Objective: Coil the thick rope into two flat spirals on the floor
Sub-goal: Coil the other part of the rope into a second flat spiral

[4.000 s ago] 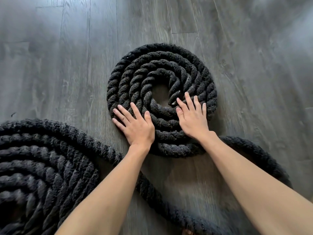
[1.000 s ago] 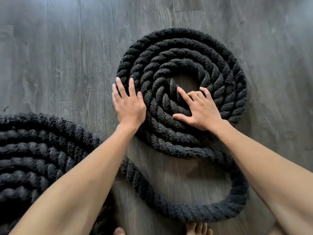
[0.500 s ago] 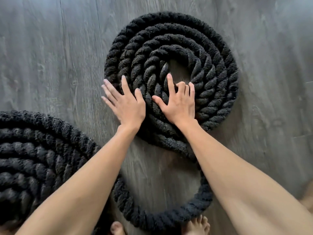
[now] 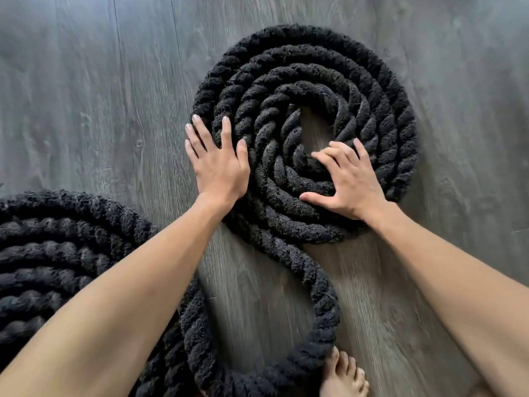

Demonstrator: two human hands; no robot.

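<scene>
Slack shortened, so the rope's [image 4: 300, 67] second spiral was nearly wound; left hand [image 4: 217, 167] pressed flat on outer turns, right hand [image 4: 349, 179] hooked curled fingers over the inner turn.

The floor [image 4: 86, 110] is grey wood-look plank with a streaky, paler grain; the boards run from near to far. One thin dark seam [image 4: 121, 90] runs down the left part, and another seam [image 4: 183, 38] lies further right at the far edge. A short pale mark [image 4: 518, 231] sits at the right edge. Toward the near side the grain is smeared by blur. At the near edge, right of centre, is a bare foot [image 4: 345, 375] with its toes pointing far, the big toe just against the loop of rope [image 4: 323, 313]. Whether it presses on it cannot be told.
</scene>
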